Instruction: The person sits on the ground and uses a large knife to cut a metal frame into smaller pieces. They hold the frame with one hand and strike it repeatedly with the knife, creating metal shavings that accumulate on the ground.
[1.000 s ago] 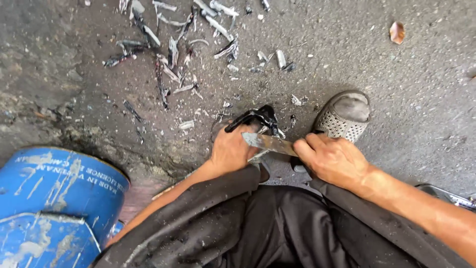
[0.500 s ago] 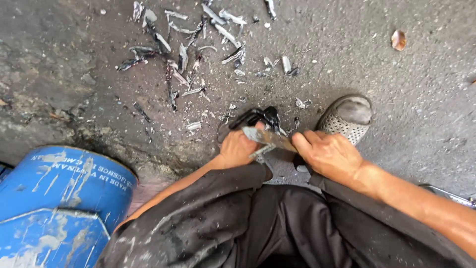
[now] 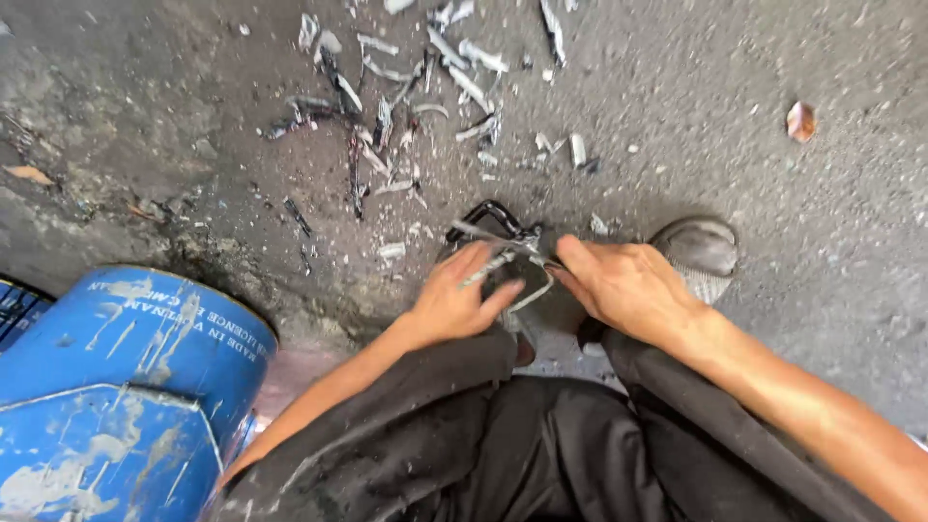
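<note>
Low over the concrete floor (image 3: 793, 290), both hands meet: left hand (image 3: 459, 300) fingers closed around a black cable bundle (image 3: 498, 237), right hand (image 3: 628, 285) gripping its right end, stripped scraps (image 3: 406, 116) scattered beyond.

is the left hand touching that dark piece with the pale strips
Touching: the head view shows the left hand with fingers laid across the dark piece.

Flat daylight is lighting the concrete floor (image 3: 793, 319) evenly, dimming toward 9 o'clock. Soft shadow is sitting under both hands. Motion blur is smearing hands; edges are bending.
</note>
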